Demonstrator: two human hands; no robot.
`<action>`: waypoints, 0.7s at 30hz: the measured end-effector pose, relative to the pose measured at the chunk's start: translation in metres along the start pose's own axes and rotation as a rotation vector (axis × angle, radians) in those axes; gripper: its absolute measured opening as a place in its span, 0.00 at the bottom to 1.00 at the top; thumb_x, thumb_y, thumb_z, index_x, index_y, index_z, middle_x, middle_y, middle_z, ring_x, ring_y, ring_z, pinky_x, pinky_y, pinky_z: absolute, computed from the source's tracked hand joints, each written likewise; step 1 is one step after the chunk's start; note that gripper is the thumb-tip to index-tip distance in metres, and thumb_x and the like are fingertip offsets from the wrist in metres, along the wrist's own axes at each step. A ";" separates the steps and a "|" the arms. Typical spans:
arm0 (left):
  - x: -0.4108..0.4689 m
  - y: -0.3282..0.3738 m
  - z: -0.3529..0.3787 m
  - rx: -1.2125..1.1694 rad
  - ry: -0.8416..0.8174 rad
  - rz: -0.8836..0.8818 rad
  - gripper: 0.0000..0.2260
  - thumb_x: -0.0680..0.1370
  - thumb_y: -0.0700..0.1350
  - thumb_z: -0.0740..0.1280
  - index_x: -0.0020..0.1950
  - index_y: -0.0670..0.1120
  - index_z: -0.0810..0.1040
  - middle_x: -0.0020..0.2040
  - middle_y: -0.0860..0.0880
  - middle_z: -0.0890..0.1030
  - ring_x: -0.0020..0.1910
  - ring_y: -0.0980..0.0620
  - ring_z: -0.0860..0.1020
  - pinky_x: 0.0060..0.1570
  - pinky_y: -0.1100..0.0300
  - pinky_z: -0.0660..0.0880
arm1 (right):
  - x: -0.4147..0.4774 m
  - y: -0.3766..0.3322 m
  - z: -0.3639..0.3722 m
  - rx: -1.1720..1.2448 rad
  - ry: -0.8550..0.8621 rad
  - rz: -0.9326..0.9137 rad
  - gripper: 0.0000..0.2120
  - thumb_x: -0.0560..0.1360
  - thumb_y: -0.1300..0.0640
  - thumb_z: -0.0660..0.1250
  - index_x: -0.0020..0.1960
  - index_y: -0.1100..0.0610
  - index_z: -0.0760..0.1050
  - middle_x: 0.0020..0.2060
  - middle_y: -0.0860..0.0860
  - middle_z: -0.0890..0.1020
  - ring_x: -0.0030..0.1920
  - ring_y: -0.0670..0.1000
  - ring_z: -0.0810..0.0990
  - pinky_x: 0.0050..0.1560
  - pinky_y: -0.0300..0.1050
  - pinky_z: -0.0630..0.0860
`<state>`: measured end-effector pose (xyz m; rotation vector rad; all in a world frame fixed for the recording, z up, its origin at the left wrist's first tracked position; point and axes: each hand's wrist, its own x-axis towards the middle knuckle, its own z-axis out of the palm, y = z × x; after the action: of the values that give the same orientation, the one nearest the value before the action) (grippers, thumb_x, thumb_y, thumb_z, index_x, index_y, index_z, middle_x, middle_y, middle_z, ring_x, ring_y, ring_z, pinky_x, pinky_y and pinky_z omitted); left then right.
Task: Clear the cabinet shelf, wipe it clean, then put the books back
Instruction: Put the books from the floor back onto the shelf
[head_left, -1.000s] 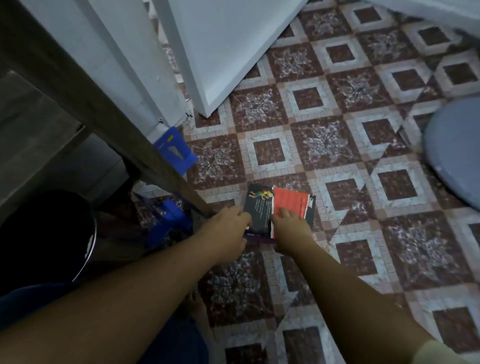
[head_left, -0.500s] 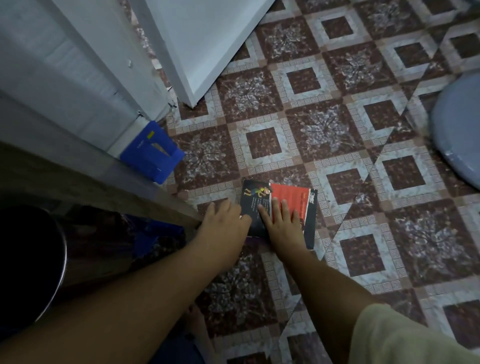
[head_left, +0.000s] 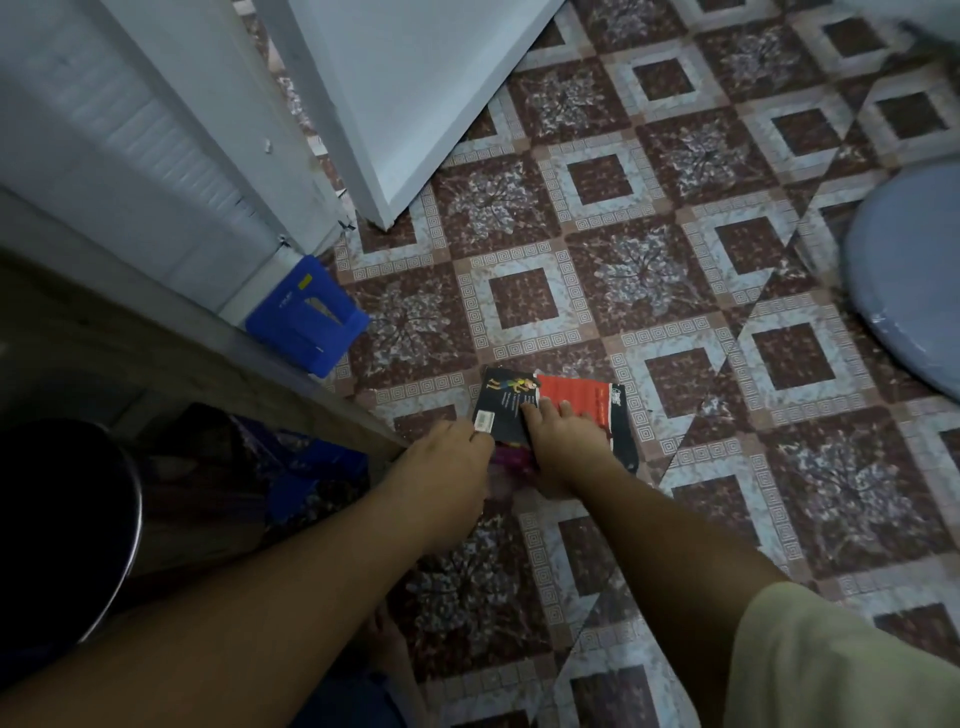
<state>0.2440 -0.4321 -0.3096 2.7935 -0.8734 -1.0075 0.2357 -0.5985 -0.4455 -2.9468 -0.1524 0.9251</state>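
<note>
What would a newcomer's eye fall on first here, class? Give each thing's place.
A black and red book lies centre on the patterned tiles, right hand flat on its cover, left hand at its edge. A blue box sits at the white cabinet's foot.

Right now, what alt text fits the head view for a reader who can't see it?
Two hands rest on a stack of books on patterned floor tiles: the right hand flat on the red-and-black top cover, the left hand at its left edge. A blue box sits against the white cabinet.
</note>
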 end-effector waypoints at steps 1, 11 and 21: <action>-0.002 0.001 -0.003 -0.042 -0.016 -0.018 0.16 0.81 0.44 0.60 0.68 0.46 0.66 0.63 0.47 0.68 0.62 0.48 0.66 0.63 0.55 0.68 | -0.002 0.003 -0.012 0.012 0.045 -0.006 0.33 0.72 0.48 0.69 0.70 0.59 0.60 0.65 0.58 0.71 0.62 0.62 0.74 0.53 0.56 0.74; -0.037 0.020 -0.040 -0.156 0.080 -0.148 0.32 0.79 0.43 0.64 0.78 0.46 0.52 0.73 0.48 0.62 0.69 0.46 0.67 0.64 0.52 0.71 | -0.068 0.013 -0.079 0.175 0.013 0.021 0.13 0.67 0.47 0.71 0.48 0.50 0.75 0.38 0.48 0.77 0.39 0.52 0.77 0.42 0.44 0.75; -0.122 0.037 -0.086 0.146 0.185 -0.162 0.34 0.65 0.51 0.79 0.64 0.52 0.66 0.61 0.50 0.74 0.58 0.48 0.74 0.53 0.51 0.76 | -0.179 -0.058 -0.200 0.077 0.098 -0.306 0.14 0.68 0.48 0.71 0.48 0.52 0.73 0.37 0.49 0.76 0.37 0.52 0.77 0.37 0.46 0.75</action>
<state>0.2007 -0.4117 -0.1637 3.0608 -0.7357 -0.7111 0.1992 -0.5637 -0.1754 -2.7822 -0.5319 0.7253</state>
